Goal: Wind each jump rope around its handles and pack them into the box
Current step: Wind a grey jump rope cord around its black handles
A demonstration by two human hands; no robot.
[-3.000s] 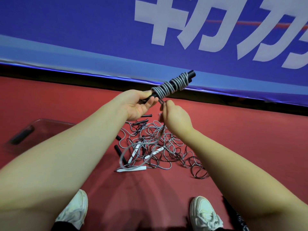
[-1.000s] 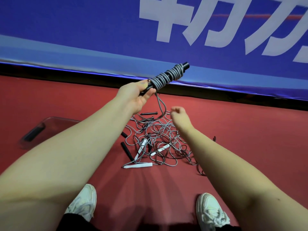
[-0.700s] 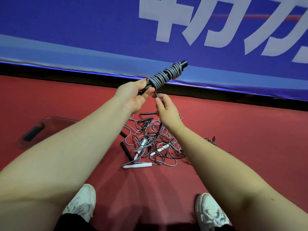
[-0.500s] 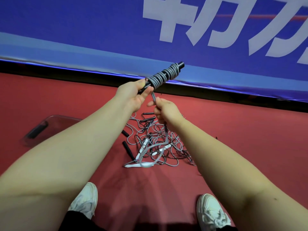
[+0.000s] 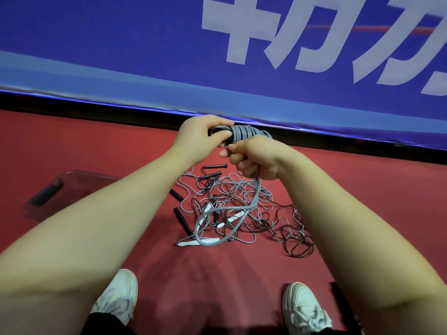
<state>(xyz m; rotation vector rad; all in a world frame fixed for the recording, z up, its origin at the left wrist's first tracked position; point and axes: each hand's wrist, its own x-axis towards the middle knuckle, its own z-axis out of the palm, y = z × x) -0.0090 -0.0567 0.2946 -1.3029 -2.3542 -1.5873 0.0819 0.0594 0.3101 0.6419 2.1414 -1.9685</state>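
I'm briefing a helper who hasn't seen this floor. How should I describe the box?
On the red floor below the blue banner, look left of the rope tangle. The box lies there, the only clear, flat-sided thing.

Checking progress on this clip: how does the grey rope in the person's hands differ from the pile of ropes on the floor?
The grey rope is mostly coiled in tight turns; the pile lies in loose, tangled loops. The grey rope is held up by the left hand and right hand; the pile rests on the red floor, untouched. Shared: both are thin cord, and the grey rope's tail hangs unwound.
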